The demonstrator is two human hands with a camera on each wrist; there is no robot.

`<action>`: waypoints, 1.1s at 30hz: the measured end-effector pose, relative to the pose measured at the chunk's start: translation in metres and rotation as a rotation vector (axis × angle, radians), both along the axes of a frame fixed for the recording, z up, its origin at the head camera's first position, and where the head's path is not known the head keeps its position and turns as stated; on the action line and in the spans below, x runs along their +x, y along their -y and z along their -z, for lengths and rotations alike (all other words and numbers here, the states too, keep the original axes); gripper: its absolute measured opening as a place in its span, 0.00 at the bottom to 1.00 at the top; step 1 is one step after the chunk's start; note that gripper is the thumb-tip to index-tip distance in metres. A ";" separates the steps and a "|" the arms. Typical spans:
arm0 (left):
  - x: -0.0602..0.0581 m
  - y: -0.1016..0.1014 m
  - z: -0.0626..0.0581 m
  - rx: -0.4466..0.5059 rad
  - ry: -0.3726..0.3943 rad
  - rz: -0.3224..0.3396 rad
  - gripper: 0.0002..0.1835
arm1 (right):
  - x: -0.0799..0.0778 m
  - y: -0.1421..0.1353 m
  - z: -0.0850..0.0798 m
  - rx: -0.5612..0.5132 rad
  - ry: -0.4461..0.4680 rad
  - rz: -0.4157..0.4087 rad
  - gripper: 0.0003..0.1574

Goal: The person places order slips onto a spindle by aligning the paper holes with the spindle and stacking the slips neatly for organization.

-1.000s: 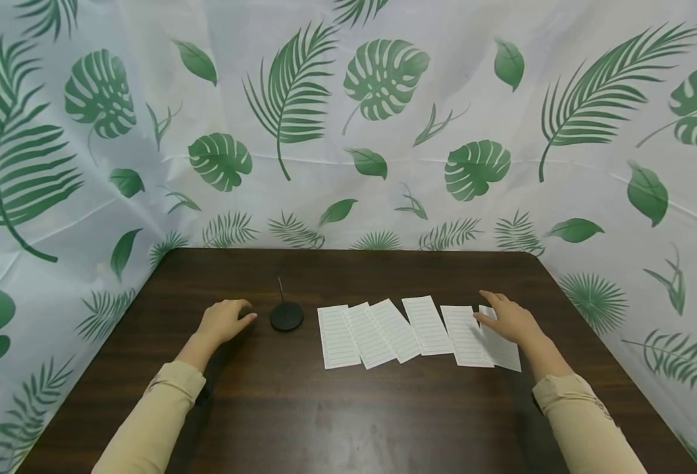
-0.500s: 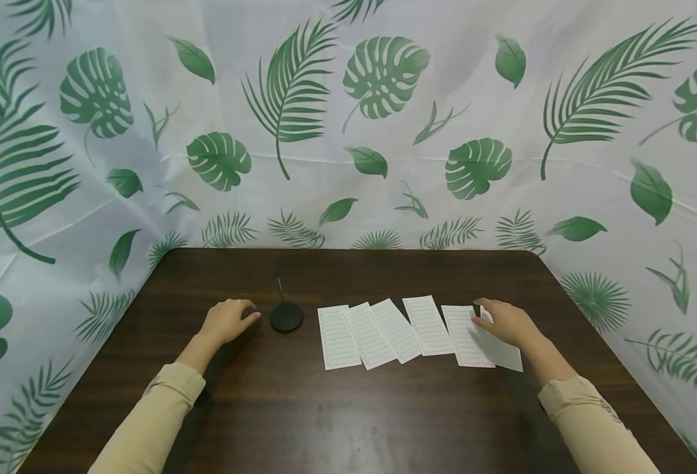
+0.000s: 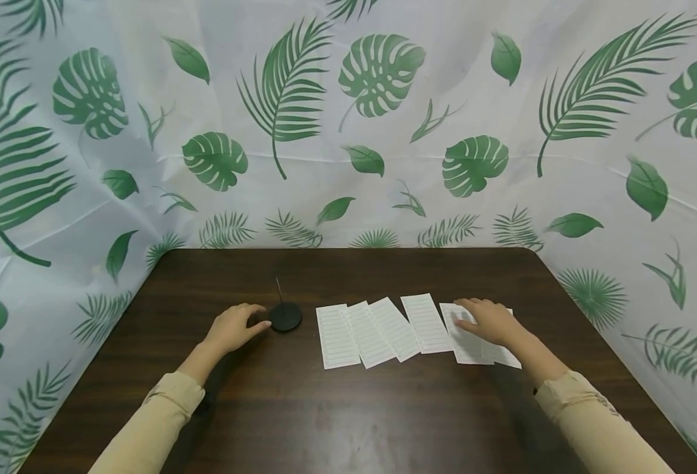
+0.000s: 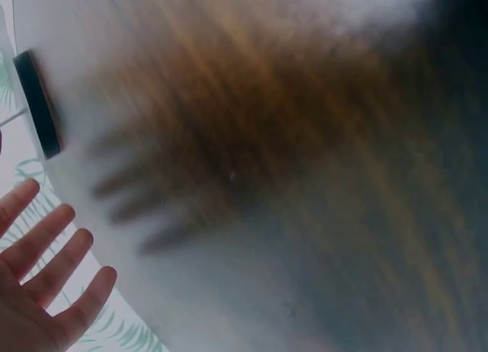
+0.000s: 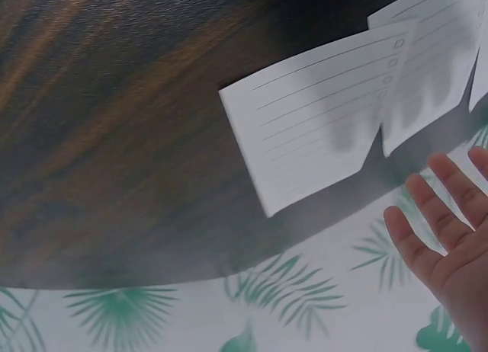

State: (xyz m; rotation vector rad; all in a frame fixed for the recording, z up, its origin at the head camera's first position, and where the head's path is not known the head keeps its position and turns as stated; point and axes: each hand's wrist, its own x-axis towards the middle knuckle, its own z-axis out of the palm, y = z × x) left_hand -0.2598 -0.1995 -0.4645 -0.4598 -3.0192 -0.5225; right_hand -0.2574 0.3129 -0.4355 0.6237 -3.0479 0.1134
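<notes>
My left hand [image 3: 233,328] hovers over the table just left of a round black base [image 3: 285,317] with a thin upright rod, its fingertips right at the base's edge. In the left wrist view its fingers [image 4: 59,264] are spread and hold nothing, and the black base [image 4: 36,104] shows at the far left. My right hand [image 3: 490,322] hangs over the rightmost lined paper slips [image 3: 472,345], hiding part of them. Its fingers [image 5: 435,211] are apart and hold nothing in the right wrist view, where a lined slip with small checkboxes [image 5: 316,120] lies close by.
More lined white slips [image 3: 339,337] lie in a fanned row across the middle of the dark wooden table [image 3: 348,421], some overlapping. A white curtain with green leaves [image 3: 324,164] hangs behind the table and along both sides.
My left hand has moved right, up to the black base. My right hand has shifted left over the slips. The slips and the base have stayed in place.
</notes>
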 end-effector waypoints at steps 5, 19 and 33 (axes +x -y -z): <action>0.005 -0.002 0.001 -0.003 -0.021 -0.001 0.27 | -0.001 0.010 -0.001 0.001 -0.020 -0.070 0.30; 0.011 0.004 0.000 0.018 -0.053 0.013 0.30 | 0.006 0.036 -0.007 0.016 -0.030 -0.148 0.33; 0.001 -0.009 -0.004 0.023 0.028 0.041 0.39 | -0.001 0.074 -0.011 0.008 -0.034 -0.231 0.37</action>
